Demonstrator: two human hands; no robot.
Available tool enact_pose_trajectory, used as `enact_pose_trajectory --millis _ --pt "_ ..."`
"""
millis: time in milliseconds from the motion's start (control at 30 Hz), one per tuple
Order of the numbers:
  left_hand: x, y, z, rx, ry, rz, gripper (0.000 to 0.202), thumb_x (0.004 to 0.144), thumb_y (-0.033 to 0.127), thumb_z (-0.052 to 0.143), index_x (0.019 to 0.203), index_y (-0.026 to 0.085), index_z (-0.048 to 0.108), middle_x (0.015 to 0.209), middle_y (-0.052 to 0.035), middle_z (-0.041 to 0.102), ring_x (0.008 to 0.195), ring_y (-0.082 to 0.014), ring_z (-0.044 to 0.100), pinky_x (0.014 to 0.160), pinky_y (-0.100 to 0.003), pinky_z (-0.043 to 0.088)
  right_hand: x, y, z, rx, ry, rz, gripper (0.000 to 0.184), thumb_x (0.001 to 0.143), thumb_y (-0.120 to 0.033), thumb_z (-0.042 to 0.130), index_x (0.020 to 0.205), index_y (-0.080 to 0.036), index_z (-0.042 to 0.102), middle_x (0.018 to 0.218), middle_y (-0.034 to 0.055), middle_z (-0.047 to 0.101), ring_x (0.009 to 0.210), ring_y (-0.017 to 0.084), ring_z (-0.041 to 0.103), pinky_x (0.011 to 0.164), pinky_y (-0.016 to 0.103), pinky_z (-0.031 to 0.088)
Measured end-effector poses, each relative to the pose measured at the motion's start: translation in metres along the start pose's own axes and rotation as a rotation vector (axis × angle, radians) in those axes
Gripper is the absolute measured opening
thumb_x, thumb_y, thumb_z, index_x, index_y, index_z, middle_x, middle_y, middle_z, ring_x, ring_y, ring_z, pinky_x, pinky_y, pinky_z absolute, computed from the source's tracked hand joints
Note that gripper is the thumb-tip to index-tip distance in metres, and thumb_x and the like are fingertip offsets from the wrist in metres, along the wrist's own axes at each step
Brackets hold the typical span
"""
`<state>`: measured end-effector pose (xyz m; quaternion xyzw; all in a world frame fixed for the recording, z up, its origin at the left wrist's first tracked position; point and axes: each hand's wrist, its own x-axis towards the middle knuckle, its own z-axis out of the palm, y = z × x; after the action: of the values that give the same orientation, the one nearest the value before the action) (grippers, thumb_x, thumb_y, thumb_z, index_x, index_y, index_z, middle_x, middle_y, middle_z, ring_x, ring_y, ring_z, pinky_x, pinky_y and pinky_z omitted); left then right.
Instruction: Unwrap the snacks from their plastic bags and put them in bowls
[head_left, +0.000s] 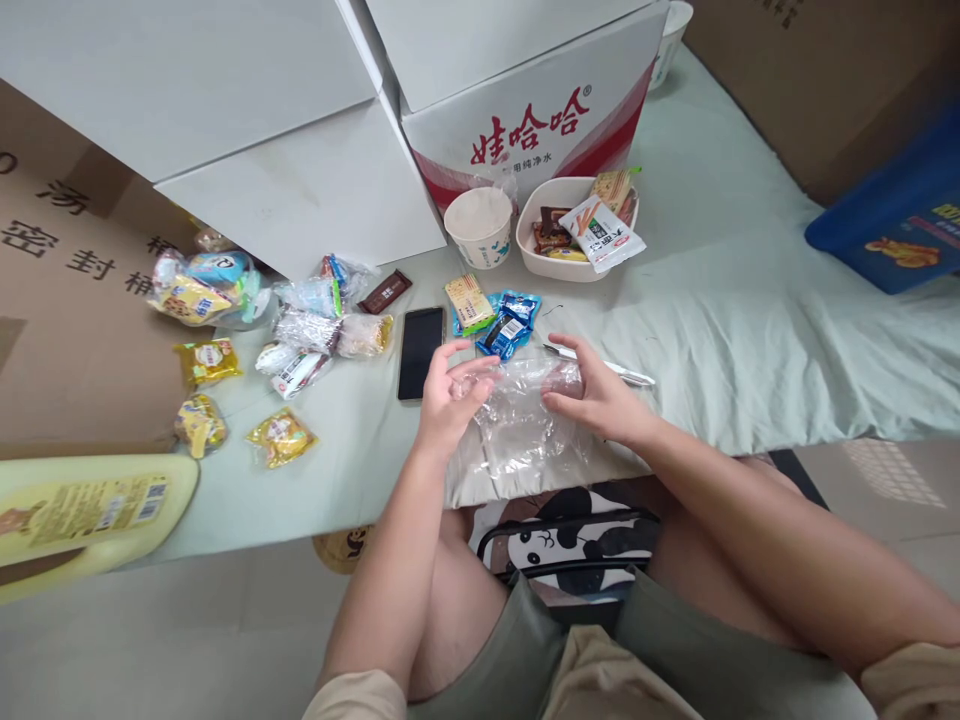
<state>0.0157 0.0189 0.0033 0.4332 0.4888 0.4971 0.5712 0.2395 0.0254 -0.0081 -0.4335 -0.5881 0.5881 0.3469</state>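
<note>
A clear, crinkled plastic bag (517,425) lies at the table's front edge, between my two hands. My left hand (452,397) is at its left side, with fingers curved and the thumb against the plastic. On the other side, my right hand (596,397) grips the bag between spread thumb and fingers; some fingertips show through the film. Just behind the bag are blue snack packets (510,325) and a packet of crackers (469,303). A white pen-like tool (634,376) lies partly under my right hand. Left of my left hand rests a black phone (422,353).
Several wrapped snacks (307,325) are scattered on the left. Behind stand a paper cup (480,232), a white bowl (534,255) of snacks and stacked white boxes (300,185). A yellow jug (169,500) stands front left, a blue container (862,225) far right.
</note>
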Motion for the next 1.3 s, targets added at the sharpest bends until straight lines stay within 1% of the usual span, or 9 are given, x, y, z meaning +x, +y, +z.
enact_pose_trajectory --millis 100,200,300,400,500,700,1033,1200,1300 --pt "-0.002 0.003 0.001 -0.156 -0.133 -0.194 0.082 0.06 0.044 0.091 0.128 0.027 0.049 0.128 -0.0128 0.067 0.107 -0.0262 0.071 0.087 -0.036 0.057 0.0 -0.002 0.0 0.101 0.039 -0.03 0.069 0.084 -0.029 0.066 0.145 -0.023 0.034 0.097 0.0058 0.064 0.08 0.019 0.066 0.076 0.037 0.058" --pt "-0.002 0.002 0.005 -0.099 -0.177 -0.34 0.07 0.056 0.033 0.093 0.115 0.02 0.058 0.104 -0.0093 0.074 0.085 -0.0226 0.074 0.073 -0.031 0.057 0.002 0.0 0.0 0.202 0.06 -0.033 0.087 0.081 -0.03 0.072 0.152 -0.027 0.021 0.097 0.0043 0.065 0.08 0.019 0.067 0.073 0.035 0.057" --pt "0.0 -0.003 0.007 -0.041 -0.039 -0.213 0.046 0.06 0.031 0.089 0.095 0.017 0.062 0.077 -0.0014 0.072 0.065 -0.0149 0.068 0.062 -0.025 0.052 0.004 0.002 -0.002 0.241 0.049 0.036 0.086 0.077 -0.032 0.075 0.15 -0.027 0.028 0.095 0.0034 0.066 0.081 0.019 0.068 0.072 0.035 0.057" --pt "0.003 -0.008 0.005 -0.036 0.018 -0.05 0.033 0.064 0.03 0.086 0.083 0.018 0.062 0.073 0.0008 0.069 0.065 -0.0129 0.065 0.066 -0.025 0.052 0.006 0.002 -0.004 0.118 -0.011 0.074 0.033 0.081 -0.035 0.069 0.108 -0.02 0.06 0.089 0.0042 0.067 0.08 0.019 0.066 0.072 0.034 0.054" --pt "0.004 -0.009 0.003 0.087 0.06 0.031 0.022 0.071 0.029 0.08 0.079 0.018 0.063 0.074 0.0004 0.069 0.067 -0.0132 0.065 0.066 -0.025 0.051 0.005 -0.001 -0.005 -0.146 0.036 0.035 0.015 0.084 -0.033 0.06 0.078 -0.02 0.057 0.074 0.0018 0.063 0.069 0.017 0.058 0.064 0.032 0.046" --pt "0.006 -0.002 -0.003 0.162 0.102 0.051 0.039 0.067 0.023 0.082 0.1 0.021 0.061 0.093 -0.0009 0.073 0.078 -0.0139 0.068 0.076 -0.026 0.053 0.004 -0.002 -0.004 -0.138 0.069 0.015 0.023 0.085 -0.025 0.056 0.108 -0.024 0.058 0.064 -0.0034 0.06 0.055 0.015 0.054 0.058 0.03 0.043" --pt "0.001 0.011 -0.02 0.105 0.299 0.127 0.034 0.062 0.017 0.071 0.093 0.022 0.061 0.102 -0.0037 0.066 0.099 -0.017 0.063 0.078 -0.024 0.049 -0.001 0.001 -0.012 0.293 -0.176 -0.109 0.032 0.09 -0.046 0.053 0.102 -0.021 0.069 0.102 0.0072 0.068 0.087 0.02 0.064 0.078 0.037 0.054" --pt "-0.021 0.021 -0.007 0.175 0.531 0.425 0.005 0.076 0.022 0.061 0.081 0.021 0.058 0.079 0.0 0.057 0.075 -0.013 0.055 0.071 -0.026 0.045 0.001 0.001 -0.005 -0.043 0.025 -0.192 0.031 0.095 -0.045 0.049 0.098 -0.022 0.069 0.1 0.0087 0.069 0.093 0.023 0.064 0.084 0.04 0.053" --pt "-0.031 0.018 0.011 0.403 0.391 0.368 0.005 0.086 0.027 0.064 0.087 0.022 0.063 0.086 -0.0008 0.062 0.084 -0.0154 0.058 0.083 -0.03 0.047 0.0 0.0 0.0 -0.232 0.085 -0.32 0.024 0.087 -0.028 0.061 0.11 -0.025 0.065 0.099 0.0066 0.069 0.091 0.023 0.064 0.088 0.042 0.052"
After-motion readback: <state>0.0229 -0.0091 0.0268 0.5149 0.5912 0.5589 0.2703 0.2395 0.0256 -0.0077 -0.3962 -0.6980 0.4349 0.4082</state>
